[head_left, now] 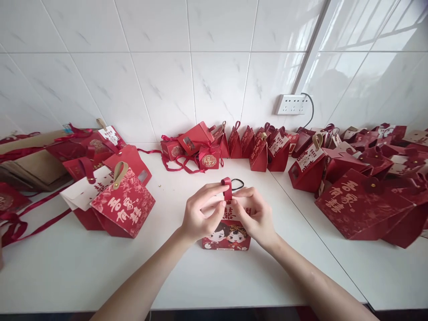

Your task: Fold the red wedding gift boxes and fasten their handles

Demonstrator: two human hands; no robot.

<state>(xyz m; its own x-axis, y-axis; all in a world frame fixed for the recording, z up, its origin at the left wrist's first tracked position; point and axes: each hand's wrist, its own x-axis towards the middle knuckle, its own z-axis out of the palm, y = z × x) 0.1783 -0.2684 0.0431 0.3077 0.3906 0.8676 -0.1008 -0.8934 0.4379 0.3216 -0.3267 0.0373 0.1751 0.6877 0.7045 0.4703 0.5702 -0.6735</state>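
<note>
A red gift box (226, 238) with two cartoon figures and a double-happiness sign on its front stands upright on the table before me. At its top, a dark red strap loop (227, 189) rises between my hands. My left hand (202, 214) is closed at the strap from the left, index finger near the top of the loop and thumb low on the flap. From the right, my right hand (259, 216) pinches the strap's base and flap edge. A thin black cord loop (239, 181) shows just behind the strap. The fingers partly hide the box's upper flap.
Several red gift boxes (123, 203) with strap handles stand at the left among dark red ribbons (47, 223). More line the tiled wall (160, 89), including a small ribboned box (209, 158). At the right is a dense cluster of boxes (354, 205). A seam runs across the white table (187, 285).
</note>
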